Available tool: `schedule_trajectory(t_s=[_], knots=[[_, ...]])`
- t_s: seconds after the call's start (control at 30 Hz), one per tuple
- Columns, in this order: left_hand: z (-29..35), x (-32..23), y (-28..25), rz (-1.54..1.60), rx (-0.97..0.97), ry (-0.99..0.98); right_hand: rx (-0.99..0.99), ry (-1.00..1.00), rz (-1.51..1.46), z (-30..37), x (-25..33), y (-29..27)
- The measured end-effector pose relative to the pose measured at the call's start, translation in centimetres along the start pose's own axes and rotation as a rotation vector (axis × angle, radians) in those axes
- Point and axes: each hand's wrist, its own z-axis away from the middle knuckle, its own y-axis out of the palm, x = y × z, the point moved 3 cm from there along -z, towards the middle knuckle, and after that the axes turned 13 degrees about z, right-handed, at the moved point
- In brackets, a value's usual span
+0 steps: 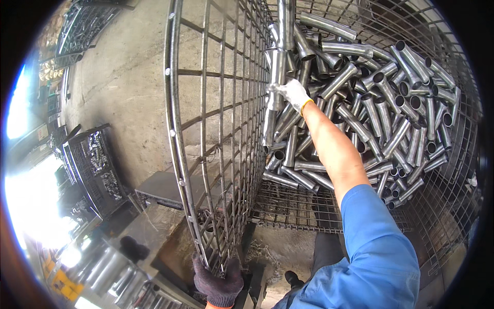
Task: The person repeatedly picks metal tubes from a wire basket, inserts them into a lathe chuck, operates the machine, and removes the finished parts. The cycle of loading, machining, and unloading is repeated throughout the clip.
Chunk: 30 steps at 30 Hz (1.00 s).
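Observation:
My right hand [293,95], in a white glove with a yellow cuff, reaches far forward over a heap of shiny metal tubes [355,123]. Its fingers close round a metal tube [278,64] that lies along the left side of the heap, beside the mesh. Many of the tubes have a flared end. My left hand [218,282], in a dark glove with an orange cuff, grips the near edge of a tall wire mesh panel [205,129]. Part of its fingers is hidden behind the wires.
The tubes lie in a large wire mesh basket [293,208]. Left of the panel are the concrete floor [123,62], a dark flat-topped metal table [167,188] and another bin of metal parts [95,170]. More tubes [116,273] lie at the lower left.

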Motion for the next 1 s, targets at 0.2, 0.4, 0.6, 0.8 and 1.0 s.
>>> schedule_trajectory(t_s=[0.2,0.4,0.6,0.8,1.0], knots=[[-1.6,-1.9,0.1,-0.042,0.042,0.075,0.055,-0.086,-0.282,-0.9,0.2,3.5],[-1.5,-1.4,0.3,-0.107,0.06,0.1,0.194,-0.091,-0.249,14.3,-2.0,2.8],[-1.6,-2.0,-1.0,0.157,-0.022,0.157,0.275,0.1,-0.059,43.4,-8.6,1.6],[17.6,2.4,-4.8,0.338,-0.462,0.455,0.68,-0.084,0.841,63.8,-7.5,4.3],[52.1,16.8,-1.6,1.136,-0.008,-0.419,1.018,-0.718,1.324,79.7,-3.3,17.9]])
